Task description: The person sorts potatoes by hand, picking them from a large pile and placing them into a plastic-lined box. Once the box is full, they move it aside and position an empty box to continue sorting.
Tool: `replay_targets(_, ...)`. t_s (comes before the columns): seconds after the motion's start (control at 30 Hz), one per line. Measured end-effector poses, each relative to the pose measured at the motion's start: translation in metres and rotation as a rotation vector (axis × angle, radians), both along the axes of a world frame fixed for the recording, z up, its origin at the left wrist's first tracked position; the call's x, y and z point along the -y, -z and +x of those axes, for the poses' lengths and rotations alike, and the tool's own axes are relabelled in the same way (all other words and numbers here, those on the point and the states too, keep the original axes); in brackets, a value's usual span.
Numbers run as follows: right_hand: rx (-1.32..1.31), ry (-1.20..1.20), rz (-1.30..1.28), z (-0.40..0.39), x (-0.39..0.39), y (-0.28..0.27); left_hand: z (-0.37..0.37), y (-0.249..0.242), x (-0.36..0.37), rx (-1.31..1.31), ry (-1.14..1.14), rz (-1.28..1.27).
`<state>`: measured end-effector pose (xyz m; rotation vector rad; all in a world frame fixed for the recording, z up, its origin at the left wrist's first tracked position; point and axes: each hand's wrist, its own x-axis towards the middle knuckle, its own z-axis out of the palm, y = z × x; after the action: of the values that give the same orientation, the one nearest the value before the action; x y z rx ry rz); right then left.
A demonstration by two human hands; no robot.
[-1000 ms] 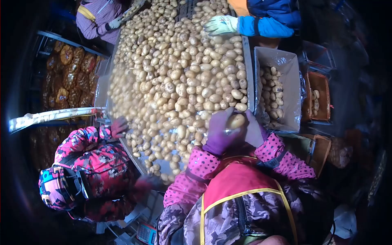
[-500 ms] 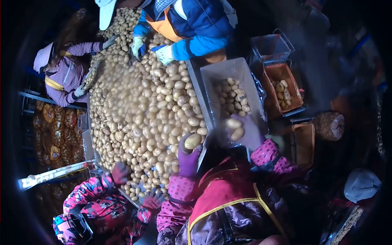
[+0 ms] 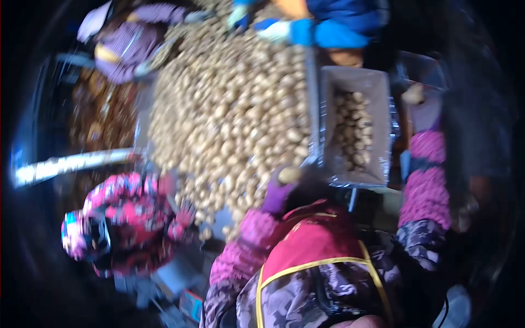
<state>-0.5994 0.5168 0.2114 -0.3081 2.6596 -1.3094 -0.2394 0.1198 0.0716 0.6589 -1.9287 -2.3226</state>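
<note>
My landmark is the grey, rectangular, plastic-lined bin [image 3: 381, 147] with a cluster of tan potatoes [image 3: 356, 123] lying in it. Its left side stands just beside the straight metal edge [image 3: 312, 104] of the grey surface [image 3: 223, 220], with only a narrow strip between. Left of the bin, a broad bed of loose tan potatoes [image 3: 229, 115] covers most of that surface; the near end, left of the bin, shows a bluish bare patch with a few scattered ones. Right of the bin, beyond a dark gap, stands a clear-walled crate [image 3: 433, 82].

My purple-gloved left hand [image 3: 278, 192] is at the bin's near left, by the surface's edge, its fingers curled round an oval tan potato [image 3: 290, 175]. My purple-gloved right hand [image 3: 425, 113] is stretched out to the right of the bin, near the crate, with a rounded tan potato [image 3: 414, 94] at its fingertips; blur hides the fingers, so I cannot tell whether they are clamped on it. My hands are well apart, the bin between them. A co-worker's pale glove [image 3: 276, 31] rests among the potatoes, beyond the bin's far left corner.
</note>
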Motion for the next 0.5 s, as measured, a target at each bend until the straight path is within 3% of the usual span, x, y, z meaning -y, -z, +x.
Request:
replay_targets(0.03, -0.394, 0.217, -0.504, -0.055, -0.008, 0.11, 0.0, -0.008, -0.002, 0.0, 0.016, 0.006)
replay_targets(0.1, 0.282, 0.853, -1.071, -0.098, -0.004, 0.112, 0.002, -0.022, -0.01, -0.008, -0.026, -0.083)
replay_targets(0.13, 0.287, 0.717, -1.051, -0.085, 0.026, 0.1, 0.003, -0.021, -0.008, -0.034, -0.038, -0.091)
replay_targets(0.17, 0.23, 0.419, -0.946, -0.05, 0.059, 0.105, 0.006, -0.019, -0.007, -0.057, -0.044, -0.09)
replay_targets(0.27, 0.185, -0.316, -0.665, 0.106, 0.157, 0.095, 0.022, -0.027, -0.002, -0.061, -0.094, 0.077)
replay_targets(0.3, 0.247, -0.419, -0.78, 0.14, 0.186, 0.145, 0.024, -0.028, -0.002, -0.035, -0.095, 0.136)
replay_targets(0.33, 0.13, -0.598, -0.526, 0.196, 0.212, 0.09, 0.027, -0.027, -0.001, -0.042, -0.076, 0.188)
replay_targets(0.37, 0.291, -0.613, -0.494, 0.231, 0.225, 0.102, 0.031, -0.025, 0.001, -0.044, -0.062, 0.197)
replay_targets(0.4, 0.312, -0.776, -0.333, 0.246, 0.24, 0.076, 0.034, -0.024, 0.002, -0.051, -0.023, 0.004)
replay_targets(0.43, 0.495, -0.564, -0.707, 0.281, 0.251, 0.098, 0.033, -0.02, 0.004, -0.077, 0.044, -0.185)
replay_targets(0.5, 0.716, -0.421, -0.642, 0.296, 0.249, 0.124, 0.044, 0.005, 0.009, -0.121, 0.159, -0.14)
